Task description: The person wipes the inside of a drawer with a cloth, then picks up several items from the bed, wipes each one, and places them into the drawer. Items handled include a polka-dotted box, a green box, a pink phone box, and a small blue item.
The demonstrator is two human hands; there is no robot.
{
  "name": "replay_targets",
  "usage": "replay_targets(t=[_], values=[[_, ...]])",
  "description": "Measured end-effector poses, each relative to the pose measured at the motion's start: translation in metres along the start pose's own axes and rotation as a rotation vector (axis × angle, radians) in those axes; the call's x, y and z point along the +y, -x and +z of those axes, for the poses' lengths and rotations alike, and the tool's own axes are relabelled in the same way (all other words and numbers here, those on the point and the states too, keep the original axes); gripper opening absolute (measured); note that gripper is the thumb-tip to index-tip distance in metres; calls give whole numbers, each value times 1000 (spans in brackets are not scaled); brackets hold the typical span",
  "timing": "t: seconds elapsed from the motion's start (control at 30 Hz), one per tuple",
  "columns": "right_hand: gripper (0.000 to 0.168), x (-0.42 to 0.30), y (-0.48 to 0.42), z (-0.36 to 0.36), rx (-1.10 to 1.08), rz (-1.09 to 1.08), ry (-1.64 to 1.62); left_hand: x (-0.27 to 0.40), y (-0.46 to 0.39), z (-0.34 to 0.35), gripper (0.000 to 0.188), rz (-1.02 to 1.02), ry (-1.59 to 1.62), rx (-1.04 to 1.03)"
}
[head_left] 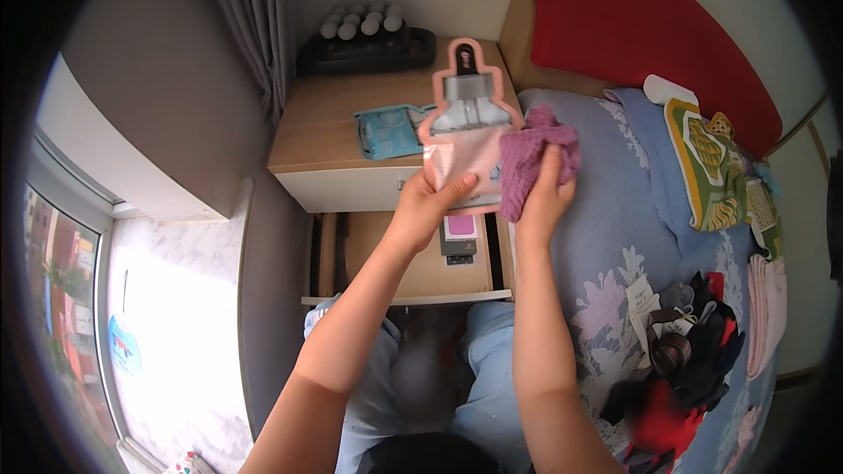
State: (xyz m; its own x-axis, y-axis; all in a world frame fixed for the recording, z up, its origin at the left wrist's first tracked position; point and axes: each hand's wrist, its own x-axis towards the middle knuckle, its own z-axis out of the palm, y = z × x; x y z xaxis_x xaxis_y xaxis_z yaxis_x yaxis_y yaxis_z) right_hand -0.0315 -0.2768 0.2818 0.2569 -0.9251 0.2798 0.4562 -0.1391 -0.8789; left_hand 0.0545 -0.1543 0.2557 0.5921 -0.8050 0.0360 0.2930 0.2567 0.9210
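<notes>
My left hand grips the lower left of a pink-edged, bottle-shaped pouch, its thumb lying across the front. Bunched in my right hand is a purple cloth, which touches the right side of the pouch. Both are held up over the front of a wooden nightstand. Flat on its top, partly covered by the pouch, is a light blue packet. Below, an open drawer holds a few small boxes near its right side.
A black rack with several white balls or eggs stands at the nightstand's back. To the right, a bed with a blue floral cover bears a green-yellow cloth and a pile of dark clothing. A marble windowsill is on the left.
</notes>
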Motion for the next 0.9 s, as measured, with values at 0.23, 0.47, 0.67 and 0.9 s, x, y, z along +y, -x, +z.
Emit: replay_targets(t=[0.23, 0.47, 0.67, 0.9], values=[[73, 30, 40, 15, -472, 309, -263, 2, 5, 6, 50, 595, -842, 199], [58, 27, 39, 15, -393, 367, -340, -13, 20, 6, 49, 727, -1119, 35], [32, 27, 12, -3, -314, 389, -348, 7, 18, -17, 20, 730, -772, 351], [19, 23, 26, 5, -440, 330, -193, 24, 18, -38, 36, 120, -55, 158]])
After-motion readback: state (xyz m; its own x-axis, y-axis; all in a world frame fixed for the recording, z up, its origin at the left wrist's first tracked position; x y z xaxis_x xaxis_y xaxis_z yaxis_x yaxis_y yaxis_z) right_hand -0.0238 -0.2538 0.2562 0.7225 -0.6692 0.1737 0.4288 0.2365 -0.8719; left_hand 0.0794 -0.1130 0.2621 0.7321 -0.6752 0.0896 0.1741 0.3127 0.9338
